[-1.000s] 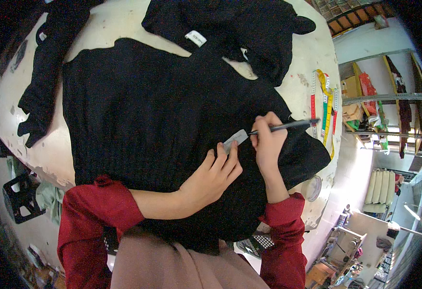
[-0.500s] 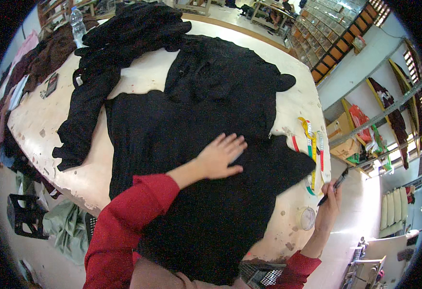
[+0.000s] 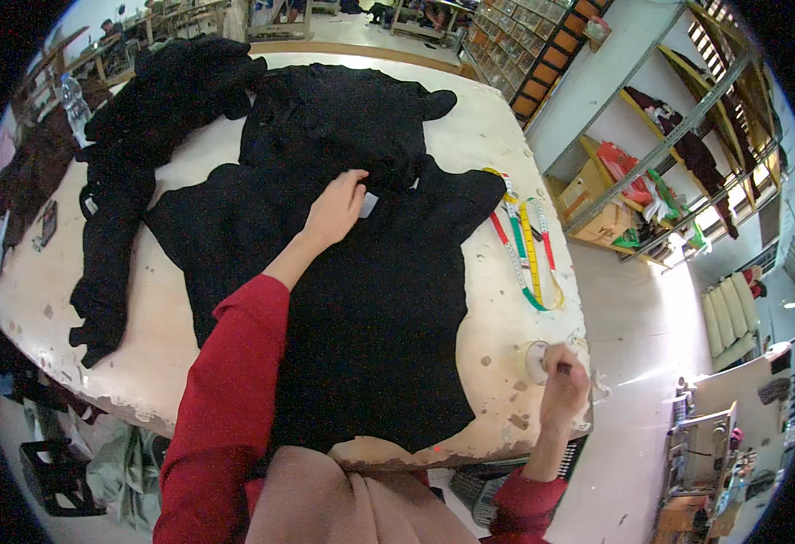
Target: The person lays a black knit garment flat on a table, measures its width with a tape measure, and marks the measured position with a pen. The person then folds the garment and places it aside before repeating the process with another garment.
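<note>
A black knit garment (image 3: 370, 317) lies spread on the pale table in front of me. My left hand (image 3: 336, 210) rests on its upper part, fingers stretched out and lying close together, beside a small pale label (image 3: 369, 206). At the table's right edge, my right hand (image 3: 567, 385) is closed, with the dark end of a pen (image 3: 562, 367) showing at its fingers; most of the pen is hidden. Right beside those fingers sits a small round, whitish dish (image 3: 536, 363). A looped measuring tape (image 3: 531, 254) in yellow, red, green and white lies beyond it.
More black garments (image 3: 112, 236) are heaped on the table's left and far sides. A clear plastic bottle (image 3: 74, 104) and a dark phone-like object (image 3: 45, 225) are at the left. Shelving with a cardboard box (image 3: 590, 199) stands to the right, past the worn table edge (image 3: 497, 444).
My left hand has gone from lying spread on the garment's middle to its upper part by the label. My right hand has lowered the pen to the dish. The view has shifted.
</note>
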`<state>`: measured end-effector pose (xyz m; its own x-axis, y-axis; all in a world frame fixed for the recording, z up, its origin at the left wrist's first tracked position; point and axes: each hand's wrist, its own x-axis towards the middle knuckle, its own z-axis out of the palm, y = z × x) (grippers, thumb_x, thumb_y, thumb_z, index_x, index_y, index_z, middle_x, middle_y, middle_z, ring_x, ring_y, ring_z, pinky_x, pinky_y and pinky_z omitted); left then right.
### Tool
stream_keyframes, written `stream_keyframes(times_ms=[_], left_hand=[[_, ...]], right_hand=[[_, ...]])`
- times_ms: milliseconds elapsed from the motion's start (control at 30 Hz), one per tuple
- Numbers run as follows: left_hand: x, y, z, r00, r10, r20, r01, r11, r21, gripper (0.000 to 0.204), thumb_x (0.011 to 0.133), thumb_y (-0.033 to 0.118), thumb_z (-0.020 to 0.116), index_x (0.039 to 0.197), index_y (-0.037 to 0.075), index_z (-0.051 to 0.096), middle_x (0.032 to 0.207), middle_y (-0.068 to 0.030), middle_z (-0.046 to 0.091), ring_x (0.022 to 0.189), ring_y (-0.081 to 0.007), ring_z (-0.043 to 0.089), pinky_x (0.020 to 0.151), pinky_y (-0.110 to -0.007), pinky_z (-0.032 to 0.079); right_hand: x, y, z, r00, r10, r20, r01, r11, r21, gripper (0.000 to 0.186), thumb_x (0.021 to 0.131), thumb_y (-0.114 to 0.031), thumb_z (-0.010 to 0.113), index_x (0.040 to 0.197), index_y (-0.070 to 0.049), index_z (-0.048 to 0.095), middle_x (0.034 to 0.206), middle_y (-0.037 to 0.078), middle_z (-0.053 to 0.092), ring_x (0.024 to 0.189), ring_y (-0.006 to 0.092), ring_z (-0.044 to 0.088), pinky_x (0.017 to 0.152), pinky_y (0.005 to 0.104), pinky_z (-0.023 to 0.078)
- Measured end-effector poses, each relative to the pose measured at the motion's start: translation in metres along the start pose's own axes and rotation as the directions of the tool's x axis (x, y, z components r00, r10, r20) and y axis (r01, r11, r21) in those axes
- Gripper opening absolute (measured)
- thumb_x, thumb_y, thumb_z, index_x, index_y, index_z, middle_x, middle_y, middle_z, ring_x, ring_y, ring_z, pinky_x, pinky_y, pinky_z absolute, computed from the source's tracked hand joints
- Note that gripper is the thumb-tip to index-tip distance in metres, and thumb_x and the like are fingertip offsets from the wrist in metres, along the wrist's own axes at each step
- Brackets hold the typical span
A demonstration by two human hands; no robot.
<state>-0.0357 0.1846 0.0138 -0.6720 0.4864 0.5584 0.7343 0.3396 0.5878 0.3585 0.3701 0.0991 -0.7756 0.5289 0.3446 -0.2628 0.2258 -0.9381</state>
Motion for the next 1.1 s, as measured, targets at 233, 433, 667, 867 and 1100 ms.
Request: stream_keyframes(times_ms=[233, 433, 667, 867, 1100], left_hand=[[-0.035, 0.012, -0.006, 0.942, 0.130, 0.310, -0.238, 0.909, 0.342, 0.055, 0.097, 0.038, 0.048, 0.139, 0.004, 0.042, 0.145, -0.0168, 0.043, 0.133, -0.0344, 0.042, 0.111, -0.047, 0.033], [-0.058, 0.005, -0.003, 0.899, 0.028, 0.437, -0.238, 0.868, 0.435, 0.071, 0.098, 0.057, 0.031, 0.150, 0.009, 0.027, 0.154, -0.0135, 0.031, 0.142, -0.0311, 0.029, 0.117, -0.051, 0.019], [-0.097, 0.096, -0.086, 0.938, 0.142, 0.316, -0.282, 0.841, 0.462, 0.045, 0.090, 0.028, 0.063, 0.130, 0.009, 0.054, 0.138, -0.0148, 0.049, 0.130, -0.0331, 0.045, 0.109, -0.046, 0.035], [-0.224, 0.078, -0.179, 0.892, -0.416, 0.176, 0.214, 0.732, 0.646, 0.057, 0.099, 0.031, 0.049, 0.145, 0.001, 0.034, 0.153, -0.0212, 0.028, 0.143, -0.0372, 0.024, 0.116, -0.050, 0.019], [-0.238, 0.039, -0.164, 0.921, -0.329, 0.207, 0.146, 0.786, 0.601, 0.063, 0.100, 0.042, 0.043, 0.151, 0.008, 0.028, 0.155, -0.0167, 0.027, 0.145, -0.0330, 0.022, 0.118, -0.051, 0.011]], right_hand=[[0.051, 0.078, 0.016, 0.880, 0.097, 0.465, 0.371, 0.471, -0.800, 0.024, 0.076, -0.025, 0.062, 0.087, -0.007, 0.051, 0.094, 0.011, 0.050, 0.100, 0.0288, 0.046, 0.098, 0.0427, 0.028], [0.054, 0.086, 0.022, 0.863, 0.058, 0.501, 0.407, 0.507, -0.760, 0.026, 0.087, -0.028, 0.062, 0.097, -0.005, 0.056, 0.101, 0.011, 0.054, 0.107, 0.0291, 0.048, 0.098, 0.0427, 0.030], [0.063, 0.025, 0.035, 0.949, 0.240, 0.204, -0.021, 0.692, -0.721, 0.021, 0.093, -0.017, 0.057, 0.107, -0.002, 0.062, 0.103, 0.011, 0.065, 0.100, 0.0250, 0.062, 0.082, 0.0335, 0.046], [0.030, 0.035, 0.080, 0.965, 0.129, 0.230, 0.084, 0.676, -0.732, 0.028, 0.093, -0.015, 0.057, 0.119, -0.004, 0.059, 0.122, 0.013, 0.060, 0.111, 0.0282, 0.059, 0.093, 0.0397, 0.045], [-0.007, 0.100, 0.124, 0.847, 0.034, 0.530, 0.478, 0.386, -0.789, 0.071, 0.098, -0.045, 0.046, 0.148, 0.002, 0.027, 0.153, 0.022, 0.028, 0.141, 0.0370, 0.028, 0.115, 0.0482, 0.025]])
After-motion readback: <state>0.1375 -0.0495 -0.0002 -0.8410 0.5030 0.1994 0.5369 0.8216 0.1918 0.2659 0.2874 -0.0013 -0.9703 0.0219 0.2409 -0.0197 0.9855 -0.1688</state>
